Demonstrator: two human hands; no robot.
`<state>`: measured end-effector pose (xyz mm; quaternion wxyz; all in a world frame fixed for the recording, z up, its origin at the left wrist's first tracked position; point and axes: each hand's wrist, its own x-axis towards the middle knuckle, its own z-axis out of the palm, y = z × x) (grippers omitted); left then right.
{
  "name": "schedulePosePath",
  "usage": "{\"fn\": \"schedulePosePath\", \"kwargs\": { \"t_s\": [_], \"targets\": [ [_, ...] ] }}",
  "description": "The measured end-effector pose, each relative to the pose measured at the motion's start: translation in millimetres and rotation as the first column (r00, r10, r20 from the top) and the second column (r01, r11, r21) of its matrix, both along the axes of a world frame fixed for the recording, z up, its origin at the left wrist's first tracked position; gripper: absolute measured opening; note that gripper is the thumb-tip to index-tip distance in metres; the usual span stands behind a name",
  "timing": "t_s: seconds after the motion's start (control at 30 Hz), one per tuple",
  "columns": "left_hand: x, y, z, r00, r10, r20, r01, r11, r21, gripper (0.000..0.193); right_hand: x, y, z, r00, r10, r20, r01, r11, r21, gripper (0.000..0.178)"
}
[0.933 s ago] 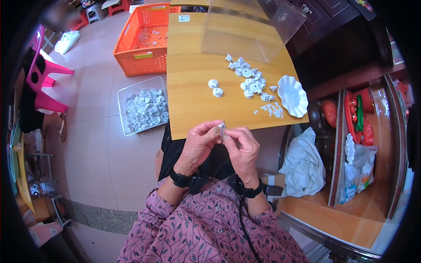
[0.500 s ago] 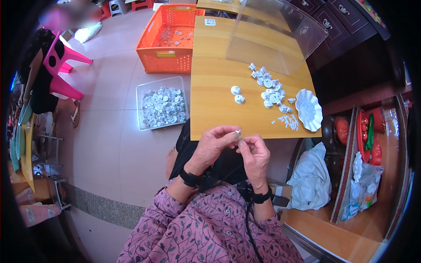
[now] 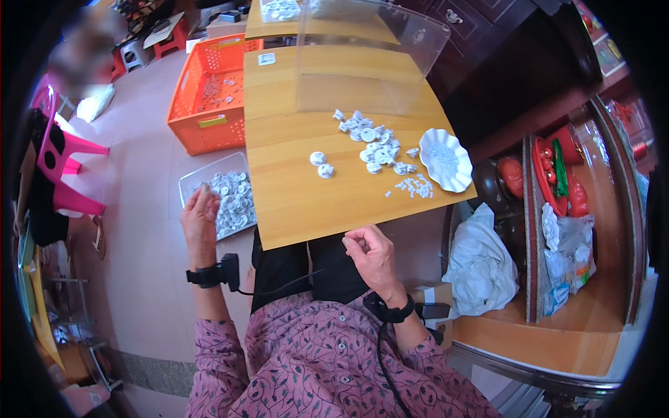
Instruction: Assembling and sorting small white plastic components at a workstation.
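My left hand (image 3: 202, 217) is over the near left side of a clear plastic bin (image 3: 182, 180) filled with small white plastic parts (image 3: 237, 197). Its fingers are bunched; whether a part sits in them is hidden. At the table's front edge my right hand (image 3: 371, 256) is closed, fingertips pressed together, and what it pinches is too small to make out. On the wooden table (image 3: 289, 205) lie a cluster of round white fittings (image 3: 378, 150), two more fittings (image 3: 322, 164) apart from it, and a scatter of tiny white pegs (image 3: 417, 187). A white scalloped dish (image 3: 461, 177) holds small translucent pieces.
An orange crate (image 3: 212, 136) stands left of the table, beyond the bin. A clear plastic box (image 3: 348, 83) is toward the table's far side. Right of me are a white plastic bag (image 3: 481, 268) and open shelving. A pink chair (image 3: 73, 195) and another person are at far left.
My hands have separated; they were together over my lap, working on a small white piece. The left has swung out to the bin, the right has stayed near the table edge. The view has shifted.
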<state>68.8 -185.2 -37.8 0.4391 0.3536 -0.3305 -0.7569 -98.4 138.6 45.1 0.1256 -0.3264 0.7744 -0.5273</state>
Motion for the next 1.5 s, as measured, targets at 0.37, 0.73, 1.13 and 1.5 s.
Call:
{"fn": "schedulePosePath", "kwargs": {
  "t_s": [0.37,0.73,1.13,1.5],
  "targets": [
    [-33,33,27,0.986,-0.024,0.165,0.051,0.986,-0.162,0.031,-72,15,-17,0.787,-0.236,-0.570,0.361,0.926,0.114,0.008],
    [-102,126,67,0.865,-0.361,0.348,0.467,0.834,-0.295,0.024,-77,14,-19,0.639,0.069,-0.766,0.364,0.850,0.381,0.031],
    [-172,122,58,0.752,0.109,0.651,0.557,0.424,-0.714,0.031,-36,22,-10,0.748,0.077,-0.659,0.224,0.905,0.361,0.033],
    [-163,140,55,0.705,0.139,0.695,0.638,0.304,-0.708,0.025,-42,22,-31,0.609,-0.033,-0.792,0.262,0.951,0.162,0.014]
  ]
}}
